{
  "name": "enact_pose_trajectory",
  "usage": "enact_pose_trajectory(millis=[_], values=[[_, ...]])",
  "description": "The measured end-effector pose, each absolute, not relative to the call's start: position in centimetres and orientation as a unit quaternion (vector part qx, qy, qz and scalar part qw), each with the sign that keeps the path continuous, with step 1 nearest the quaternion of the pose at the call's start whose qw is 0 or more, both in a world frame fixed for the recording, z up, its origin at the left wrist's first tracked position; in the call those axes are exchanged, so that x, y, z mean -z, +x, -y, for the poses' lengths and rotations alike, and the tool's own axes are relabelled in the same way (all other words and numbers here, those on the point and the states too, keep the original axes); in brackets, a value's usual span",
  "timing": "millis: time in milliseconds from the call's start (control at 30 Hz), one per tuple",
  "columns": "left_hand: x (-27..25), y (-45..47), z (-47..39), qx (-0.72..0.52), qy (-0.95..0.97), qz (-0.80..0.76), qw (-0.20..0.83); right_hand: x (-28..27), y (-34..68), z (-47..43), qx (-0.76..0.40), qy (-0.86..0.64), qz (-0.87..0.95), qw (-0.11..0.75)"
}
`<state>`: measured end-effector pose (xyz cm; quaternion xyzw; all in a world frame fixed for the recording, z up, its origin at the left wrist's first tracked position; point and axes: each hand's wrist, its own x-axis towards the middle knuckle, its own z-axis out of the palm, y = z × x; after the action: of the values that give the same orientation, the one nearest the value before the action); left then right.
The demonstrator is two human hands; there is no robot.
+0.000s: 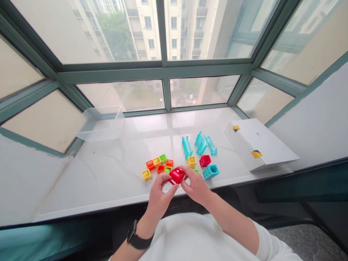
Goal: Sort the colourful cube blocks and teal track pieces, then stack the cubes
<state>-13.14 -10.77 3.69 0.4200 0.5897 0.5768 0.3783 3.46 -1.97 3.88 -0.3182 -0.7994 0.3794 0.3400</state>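
Observation:
Over the front edge of the white sill, my left hand (161, 193) and my right hand (196, 184) both grip a red hollow block (177, 175) between their fingers. Just beyond it lie several orange, yellow and green blocks, among them a yellow block (147, 175) and a green block (163, 158). Behind my right hand sit another yellow block (191, 162), a dark red block (205, 160) and a taller turquoise block (211, 172). A green piece beside my right fingers is mostly hidden. Farther back lie a straight turquoise track piece (187, 146) and a curved one (201, 143).
A clear plastic bin (102, 125) stands at the back left of the sill (108, 174). To the right is a white box (262, 143) with yellow and black tabs. Green-framed windows (152, 74) close off the back and both sides.

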Motion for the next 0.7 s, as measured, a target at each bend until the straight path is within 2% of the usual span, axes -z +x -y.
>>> enact_pose_trajectory(millis=[167,367,533,700], values=[[-3.4,-13.4,10.4,-0.625,0.296,-0.544,0.475,-4.4,4.0,2.1,-0.389,-0.274,0.806,0.351],[-3.9,-12.8,9.9,-0.622,0.231,-0.512,0.546,-4.4,4.6,1.7,-0.373,-0.277,0.807,0.365],[-3.1,-12.7,9.4,-0.585,0.289,-0.534,0.538,-4.7,5.7,1.0,-0.338,-0.291,0.822,0.354],[-3.1,-12.6,8.8,-0.52,0.428,-0.541,0.503,-5.3,7.4,0.0,-0.311,-0.301,0.837,0.334]])
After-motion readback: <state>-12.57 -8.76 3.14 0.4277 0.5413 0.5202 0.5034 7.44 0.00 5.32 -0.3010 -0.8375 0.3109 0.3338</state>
